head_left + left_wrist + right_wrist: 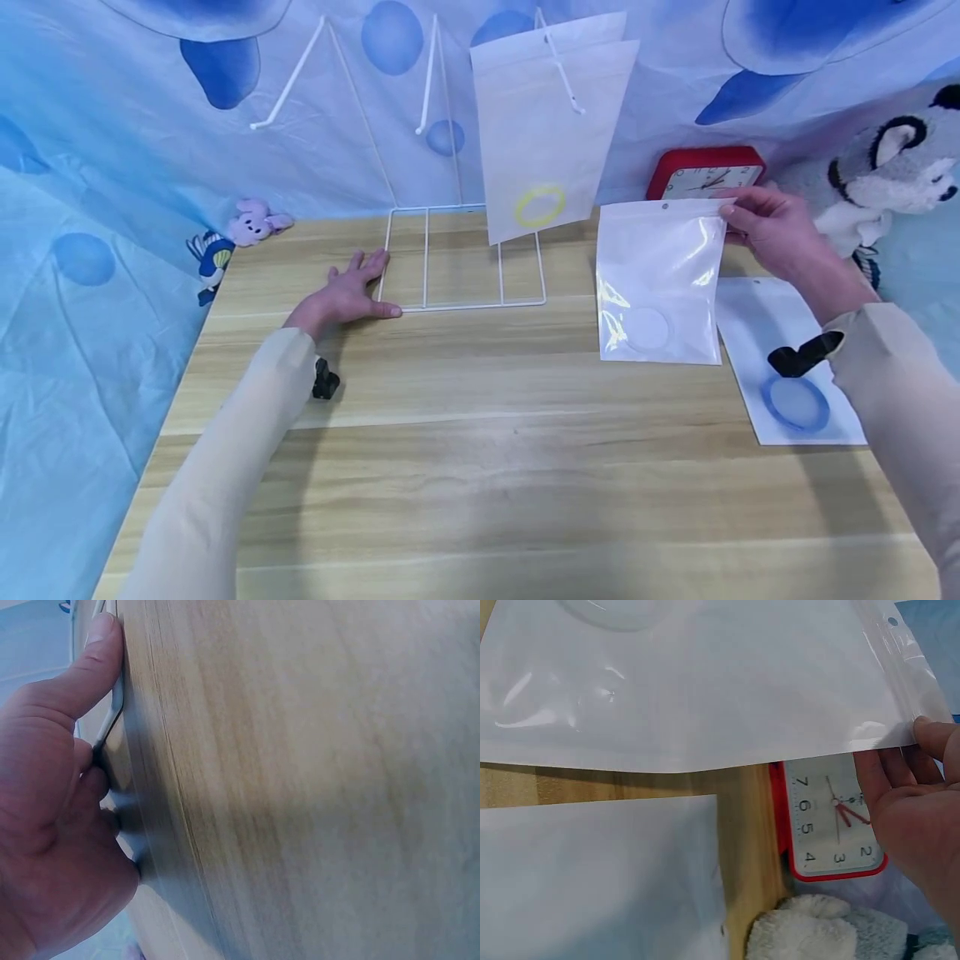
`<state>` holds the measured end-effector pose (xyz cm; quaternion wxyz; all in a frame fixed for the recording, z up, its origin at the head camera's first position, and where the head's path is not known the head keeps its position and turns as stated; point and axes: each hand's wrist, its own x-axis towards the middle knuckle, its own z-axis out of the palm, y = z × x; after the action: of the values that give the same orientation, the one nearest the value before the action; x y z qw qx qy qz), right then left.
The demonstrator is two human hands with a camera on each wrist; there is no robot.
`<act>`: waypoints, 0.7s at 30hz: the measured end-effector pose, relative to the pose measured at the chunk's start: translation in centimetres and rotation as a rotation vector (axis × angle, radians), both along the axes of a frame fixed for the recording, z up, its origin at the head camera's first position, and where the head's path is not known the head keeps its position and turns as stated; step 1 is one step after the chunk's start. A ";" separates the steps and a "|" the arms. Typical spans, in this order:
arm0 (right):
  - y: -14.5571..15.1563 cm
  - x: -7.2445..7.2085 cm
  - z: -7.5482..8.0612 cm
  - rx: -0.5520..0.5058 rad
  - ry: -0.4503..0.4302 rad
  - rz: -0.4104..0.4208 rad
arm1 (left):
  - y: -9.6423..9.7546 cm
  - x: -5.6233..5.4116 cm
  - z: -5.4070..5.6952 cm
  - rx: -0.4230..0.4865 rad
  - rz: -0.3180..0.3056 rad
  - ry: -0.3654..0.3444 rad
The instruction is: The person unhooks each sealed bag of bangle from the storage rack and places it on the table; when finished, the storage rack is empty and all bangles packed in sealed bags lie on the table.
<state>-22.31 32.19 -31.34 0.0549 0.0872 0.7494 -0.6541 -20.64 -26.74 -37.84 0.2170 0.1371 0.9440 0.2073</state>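
A white wire rack [465, 308] with several upright hooks stands at the back of the table. Spread fingers of my left hand [347, 292] rest on its left front corner, the thumb along the front wire [112, 690]. Between thumb and fingers, my right hand [780, 229] pinches the top right corner of a white plastic zip bag [660, 275]. A faint pale ring shows low on this bag, and a small hole sits near its top edge. White bags [540, 150] hang from the rack's right hook, the front one showing a yellow ring.
Another white bag [753, 321] with a blue ring lies on the wooden table [510, 467] under my right forearm. Behind the held bag stands a red clock [712, 175]. A grey and white plush animal [885, 175] sits at right; small plush toys [255, 221] sit at left.
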 end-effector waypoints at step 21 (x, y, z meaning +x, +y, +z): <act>-0.3 -1.8 -3.5 0.269 -0.050 0.049 | 0.1 0.1 -0.2 0.009 0.002 0.011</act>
<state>-24.07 31.88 -34.89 0.0773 0.0916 0.8305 -0.5440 -20.55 -26.67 -38.03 0.2108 0.1382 0.9444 0.2113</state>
